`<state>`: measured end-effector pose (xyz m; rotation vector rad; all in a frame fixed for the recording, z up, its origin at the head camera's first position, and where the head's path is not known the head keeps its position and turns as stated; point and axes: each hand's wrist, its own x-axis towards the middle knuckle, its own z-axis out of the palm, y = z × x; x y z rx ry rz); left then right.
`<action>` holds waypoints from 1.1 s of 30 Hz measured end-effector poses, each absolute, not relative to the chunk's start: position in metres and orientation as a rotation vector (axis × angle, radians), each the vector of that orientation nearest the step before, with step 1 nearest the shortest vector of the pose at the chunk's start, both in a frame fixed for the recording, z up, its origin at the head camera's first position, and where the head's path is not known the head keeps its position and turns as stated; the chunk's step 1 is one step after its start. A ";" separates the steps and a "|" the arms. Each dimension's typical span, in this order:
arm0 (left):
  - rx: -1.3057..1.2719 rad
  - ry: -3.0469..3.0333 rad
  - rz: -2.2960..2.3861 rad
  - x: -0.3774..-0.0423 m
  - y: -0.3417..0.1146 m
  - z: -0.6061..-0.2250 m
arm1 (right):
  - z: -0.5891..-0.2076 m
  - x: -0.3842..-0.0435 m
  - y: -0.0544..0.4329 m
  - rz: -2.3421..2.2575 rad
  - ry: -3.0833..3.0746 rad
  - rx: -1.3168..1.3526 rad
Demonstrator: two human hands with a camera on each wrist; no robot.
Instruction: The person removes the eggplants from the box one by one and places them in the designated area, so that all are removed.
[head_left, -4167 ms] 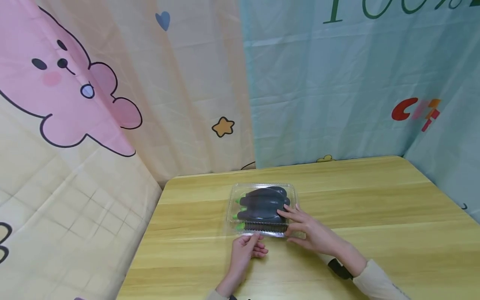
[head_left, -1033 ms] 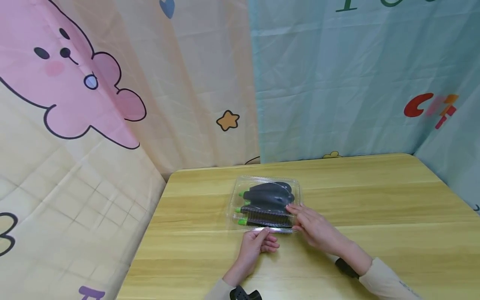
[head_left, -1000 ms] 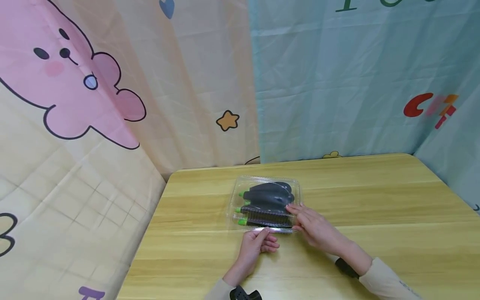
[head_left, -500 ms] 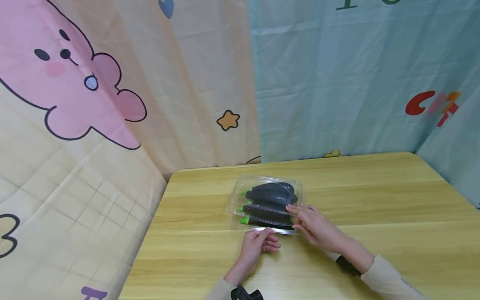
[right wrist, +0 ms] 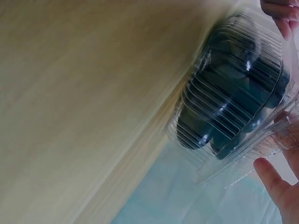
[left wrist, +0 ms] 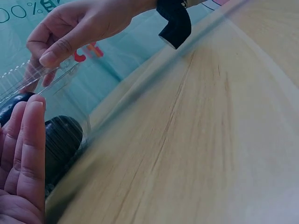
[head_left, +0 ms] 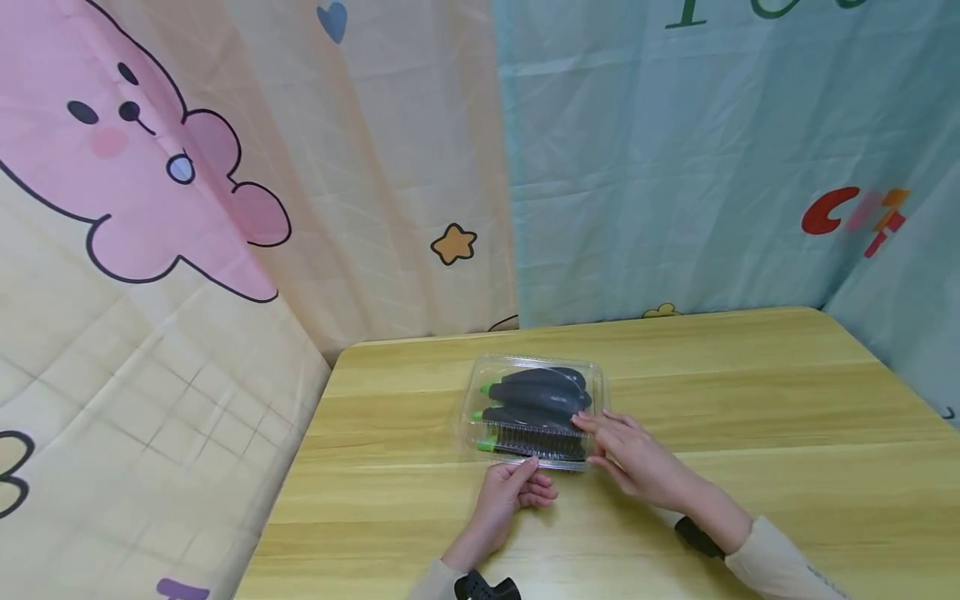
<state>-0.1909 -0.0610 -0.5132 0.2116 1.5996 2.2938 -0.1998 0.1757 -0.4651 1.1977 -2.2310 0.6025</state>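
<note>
Now the box [head_left: 478, 375] on the surface [head_left: 390, 517] has its ridges mainly over the nearest eggplant [head_left: 517, 448], not two as before: its tilt seems changed. Thumb and fingers of the left hand [head_left: 510, 496] pinch its front rim; half-spread ones of the right hand [head_left: 637, 458] grip its right end.
</note>
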 end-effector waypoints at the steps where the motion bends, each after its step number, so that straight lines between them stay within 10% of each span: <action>1: 0.225 1.592 2.286 -0.191 -0.063 -0.513 | -0.465 -0.199 0.176 0.600 -2.223 1.204; 33: 0.172 1.781 2.379 -0.218 -0.150 -0.513 | -0.458 -0.203 0.182 0.656 -2.307 1.221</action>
